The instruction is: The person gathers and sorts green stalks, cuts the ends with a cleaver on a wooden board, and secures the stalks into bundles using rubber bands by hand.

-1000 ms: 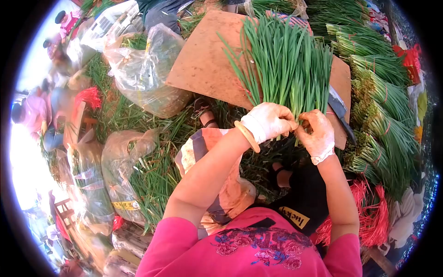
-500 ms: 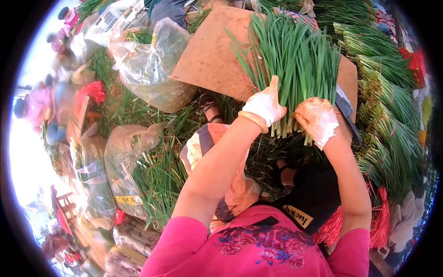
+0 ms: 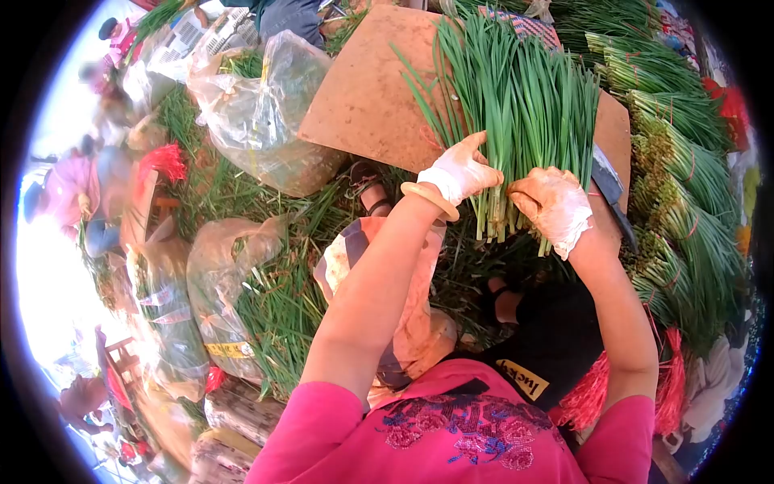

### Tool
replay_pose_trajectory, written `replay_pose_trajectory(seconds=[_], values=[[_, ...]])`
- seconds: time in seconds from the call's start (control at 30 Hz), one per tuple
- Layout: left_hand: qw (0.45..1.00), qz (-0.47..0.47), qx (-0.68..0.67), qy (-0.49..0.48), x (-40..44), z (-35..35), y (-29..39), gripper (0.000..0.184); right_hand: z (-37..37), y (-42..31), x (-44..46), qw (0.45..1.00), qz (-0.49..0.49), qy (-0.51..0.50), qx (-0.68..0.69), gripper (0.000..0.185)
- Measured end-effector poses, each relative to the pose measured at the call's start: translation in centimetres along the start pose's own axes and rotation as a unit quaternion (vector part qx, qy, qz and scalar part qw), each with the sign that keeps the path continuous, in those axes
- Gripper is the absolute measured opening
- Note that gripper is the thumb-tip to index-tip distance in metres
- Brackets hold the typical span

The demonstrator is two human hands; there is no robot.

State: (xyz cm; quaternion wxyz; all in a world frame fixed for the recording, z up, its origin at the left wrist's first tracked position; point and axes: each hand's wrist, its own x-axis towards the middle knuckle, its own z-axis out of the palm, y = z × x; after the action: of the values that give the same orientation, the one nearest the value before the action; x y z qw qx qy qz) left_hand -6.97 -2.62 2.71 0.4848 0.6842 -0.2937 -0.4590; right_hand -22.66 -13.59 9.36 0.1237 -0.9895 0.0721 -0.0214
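A bunch of long green stalks lies over a brown board, its pale cut ends toward me. My left hand, in a whitish glove, is at the left side of the stalk ends, thumb raised and fingers apart, with its fingertips by the stalks. On the right side my right hand, in a stained glove, has its fingers curled against the stalk ends; what they grip is hidden. A dark-bladed knife rests on the board's right edge, beside my right hand.
Tied green bundles are stacked along the right. Red strands hang below them. A clear plastic bag stands left of the board, with another bag farther down. Loose leaves cover the ground. Blurred people are at the far left.
My hands were together at the stalk ends and have moved apart to either side. My left hand has opened, thumb up, and has lately shifted slightly left.
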Motion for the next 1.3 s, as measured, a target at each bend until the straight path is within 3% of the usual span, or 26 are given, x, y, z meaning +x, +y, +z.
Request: replay_pose_trajectory(seconds=[0.07,0.17,0.3,0.43,0.57,0.9,0.97,1.13,1.23,1.27,1.3], values=[[0.995,-0.012,-0.088,-0.036,0.2,-0.2,-0.1,0.083,0.9,0.4,-0.3,0.986,0.044,0.062,0.151,0.025],[0.981,-0.011,-0.186,-0.053,-0.1,0.3,0.6,0.078,-0.7,-0.5,0.0,0.901,0.236,-0.072,0.357,0.028],[0.966,0.002,-0.254,-0.038,-0.3,1.3,0.8,0.071,-0.9,-0.9,0.2,0.897,0.252,-0.109,0.346,0.025],[0.963,0.001,-0.269,-0.029,-0.7,1.7,1.4,0.06,-0.1,0.3,-0.2,0.851,0.228,-0.096,0.462,0.025],[0.948,0.029,-0.302,-0.096,0.2,1.6,0.0,0.049,0.1,0.6,-0.6,0.804,0.251,-0.104,0.53,0.023],[0.938,0.036,-0.332,-0.092,-0.4,2.6,0.9,0.041,1.6,1.2,-1.3,0.69,0.296,-0.009,0.661,0.018],[0.948,-0.004,-0.317,-0.036,-0.4,3.2,1.1,0.043,1.4,0.8,-1.3,0.702,0.3,0.007,0.645,0.016],[0.955,0.043,-0.292,-0.001,-1.0,3.4,2.0,0.032,1.9,0.2,-1.7,0.743,0.275,0.061,0.608,0.014],[0.956,0.011,-0.291,0.039,-0.1,2.2,1.3,0.025,-0.7,-1.2,-2.9,0.722,0.28,0.066,0.629,0.014],[0.95,0.009,-0.309,0.038,0.2,1.9,0.9,0.025,-1.3,-2.0,-3.6,0.7,0.29,0.045,0.651,0.016],[0.945,0.008,-0.326,0.036,0.2,1.5,0.8,0.025,-1.9,-2.4,-4.6,0.715,0.27,-0.018,0.644,0.019]])
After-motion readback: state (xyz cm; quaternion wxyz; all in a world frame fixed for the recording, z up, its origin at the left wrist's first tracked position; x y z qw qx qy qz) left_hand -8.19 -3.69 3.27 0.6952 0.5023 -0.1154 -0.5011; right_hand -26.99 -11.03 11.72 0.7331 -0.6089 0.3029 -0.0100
